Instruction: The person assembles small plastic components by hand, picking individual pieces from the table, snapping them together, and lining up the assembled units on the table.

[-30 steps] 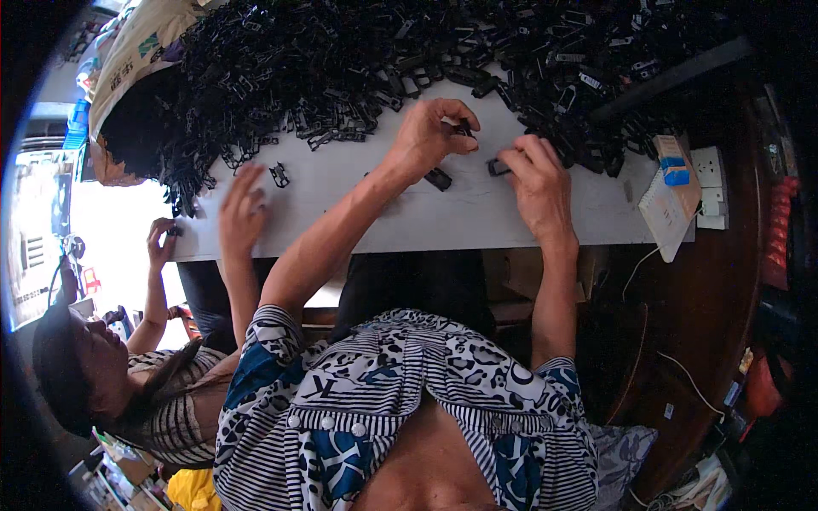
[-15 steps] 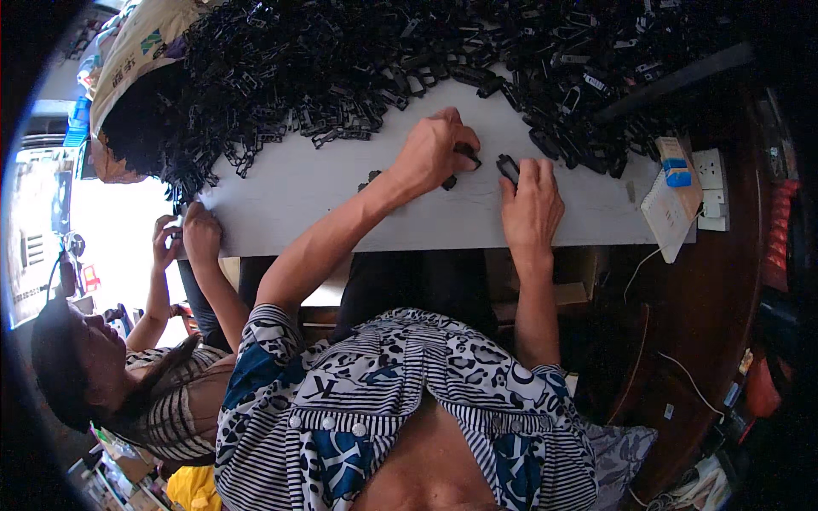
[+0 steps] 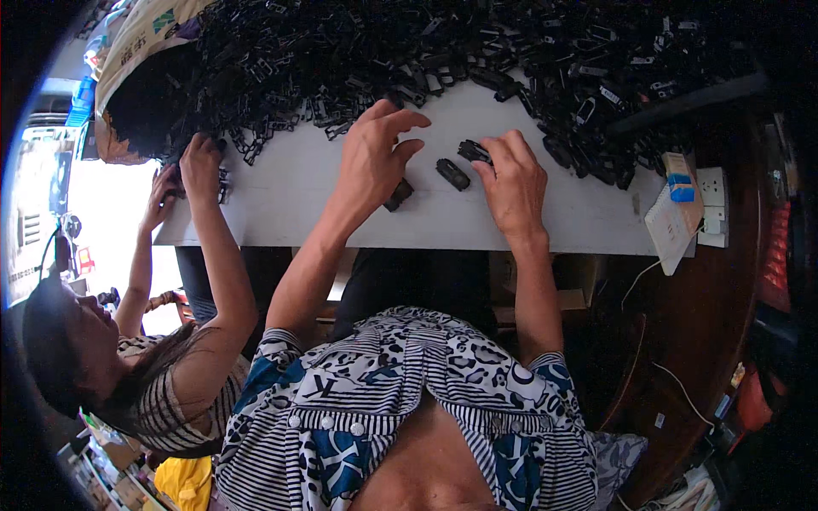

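Observation:
My right hand (image 3: 517,186) pinches a small black plastic clip-like piece (image 3: 474,152) between thumb and fingers, just above the white tabletop (image 3: 324,213). A similar black piece (image 3: 452,174) lies on the table between my hands. My left hand (image 3: 375,157) has its thumb and fingers apart with nothing visible between them. Its farthest fingertips reach the near edge of the heap of black plastic parts (image 3: 281,77). Another dark piece (image 3: 398,194) lies beside my left wrist, partly hidden by it.
At the left, a co-worker's hands (image 3: 200,170) handle dark parts by an open woven sack (image 3: 128,81). A notepad (image 3: 669,213) with a blue-and-tan small box (image 3: 679,177) stands at the table's right end, beside a white power socket (image 3: 711,192). A dark bar (image 3: 690,102) crosses the heap.
My left hand has moved left, away from my right hand, and its fingers have spread off a dark piece. My right hand has shifted slightly left with its piece. The co-worker's hands have moved farther back.

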`<move>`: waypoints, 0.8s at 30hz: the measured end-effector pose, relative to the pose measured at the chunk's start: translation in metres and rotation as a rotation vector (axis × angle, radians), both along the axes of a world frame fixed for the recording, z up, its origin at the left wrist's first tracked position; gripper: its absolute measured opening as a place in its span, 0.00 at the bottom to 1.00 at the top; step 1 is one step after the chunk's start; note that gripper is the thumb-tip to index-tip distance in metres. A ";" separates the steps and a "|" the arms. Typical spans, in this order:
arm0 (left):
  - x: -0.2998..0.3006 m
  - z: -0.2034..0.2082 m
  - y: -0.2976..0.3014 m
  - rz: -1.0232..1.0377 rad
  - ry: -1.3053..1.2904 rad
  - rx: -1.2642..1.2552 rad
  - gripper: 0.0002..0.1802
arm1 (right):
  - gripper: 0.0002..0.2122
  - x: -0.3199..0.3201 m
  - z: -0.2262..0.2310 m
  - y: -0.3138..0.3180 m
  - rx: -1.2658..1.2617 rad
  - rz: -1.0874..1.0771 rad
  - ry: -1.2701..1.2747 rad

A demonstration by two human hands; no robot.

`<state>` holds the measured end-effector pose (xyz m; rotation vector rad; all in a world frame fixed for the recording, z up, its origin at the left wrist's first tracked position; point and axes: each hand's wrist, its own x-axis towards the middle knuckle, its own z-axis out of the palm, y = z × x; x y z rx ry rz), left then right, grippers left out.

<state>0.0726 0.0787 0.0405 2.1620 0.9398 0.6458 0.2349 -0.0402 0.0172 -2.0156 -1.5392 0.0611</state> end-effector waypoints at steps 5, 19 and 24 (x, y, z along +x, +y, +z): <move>-0.029 -0.009 -0.007 0.085 -0.004 0.034 0.17 | 0.15 -0.003 -0.002 0.007 -0.031 0.035 -0.039; -0.064 -0.020 -0.034 0.197 0.005 -0.052 0.15 | 0.13 -0.004 -0.010 0.007 -0.096 -0.011 -0.087; -0.079 -0.031 -0.052 0.266 -0.066 -0.252 0.20 | 0.12 -0.006 -0.008 0.001 -0.100 0.026 -0.009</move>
